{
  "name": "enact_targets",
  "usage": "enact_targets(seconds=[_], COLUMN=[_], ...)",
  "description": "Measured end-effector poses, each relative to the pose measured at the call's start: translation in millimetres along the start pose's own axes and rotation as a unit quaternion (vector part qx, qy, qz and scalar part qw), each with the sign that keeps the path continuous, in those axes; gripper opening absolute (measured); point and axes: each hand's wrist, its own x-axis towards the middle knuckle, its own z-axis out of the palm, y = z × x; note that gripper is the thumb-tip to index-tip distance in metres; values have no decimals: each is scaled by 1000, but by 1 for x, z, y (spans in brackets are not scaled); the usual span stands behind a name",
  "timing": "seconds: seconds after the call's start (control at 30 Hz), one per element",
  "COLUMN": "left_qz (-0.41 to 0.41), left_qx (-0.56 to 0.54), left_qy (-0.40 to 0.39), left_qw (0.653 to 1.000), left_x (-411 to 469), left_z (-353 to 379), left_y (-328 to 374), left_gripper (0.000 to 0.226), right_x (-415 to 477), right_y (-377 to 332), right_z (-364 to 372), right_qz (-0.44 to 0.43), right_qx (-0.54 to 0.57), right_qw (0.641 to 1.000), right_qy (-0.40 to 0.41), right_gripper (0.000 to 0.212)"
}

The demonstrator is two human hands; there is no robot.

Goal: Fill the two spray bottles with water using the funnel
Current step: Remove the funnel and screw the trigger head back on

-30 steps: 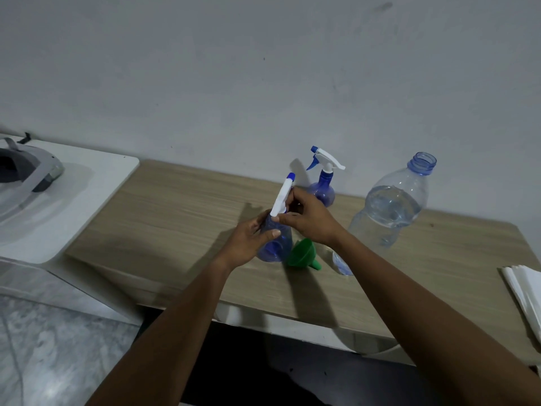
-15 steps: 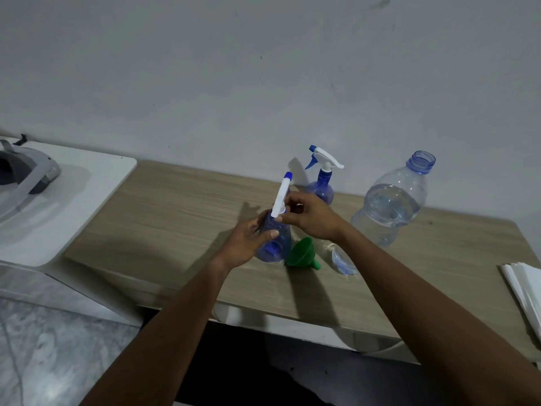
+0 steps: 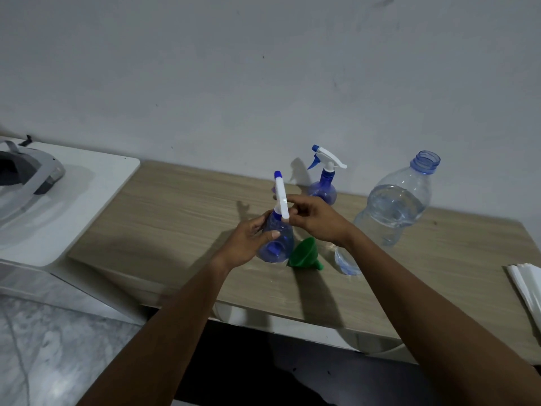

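Note:
A blue spray bottle (image 3: 278,244) stands on the wooden table (image 3: 181,218). My left hand (image 3: 248,241) wraps around its body. My right hand (image 3: 316,221) pinches its white spray head (image 3: 281,197) at the neck; the head points up and away. A green funnel (image 3: 304,254) lies on its side just right of this bottle. A second blue spray bottle (image 3: 323,183) with its white trigger head on stands by the wall. A big clear water bottle (image 3: 395,212), uncapped and partly full, stands to the right, behind my right forearm.
A white appliance top (image 3: 87,183) with a grey headset (image 3: 32,171) adjoins the table on the left. Folded white paper (image 3: 527,285) lies at the table's right edge. A grey wall backs the table. Marble floor shows at lower left.
The spray head has turned under my right hand, its nozzle swinging from up-right toward up-left. Both hands stay on the near bottle; other objects have not moved.

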Motion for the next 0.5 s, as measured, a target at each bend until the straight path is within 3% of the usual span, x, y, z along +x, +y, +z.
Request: enact_targets(seconds=[0.1,0.2,0.5], left_qz=[2,-1,-1], left_qx=[4,9,14], left_qy=[-5,2,-8], left_qw=[1000,1000,1000], left_x=[1,1,0], left_z=[-1,0,0], left_y=[0,1,1], left_gripper=[50,52,54], right_x=[3,6,3], right_y=[-5,-2,-3], right_z=[-2,1,3], right_qz=[0,5,-8], right_qx=[-30,-42,-43], right_qw=[999,999,999], right_qy=[-27,1,18], right_gripper=[34,20,20])
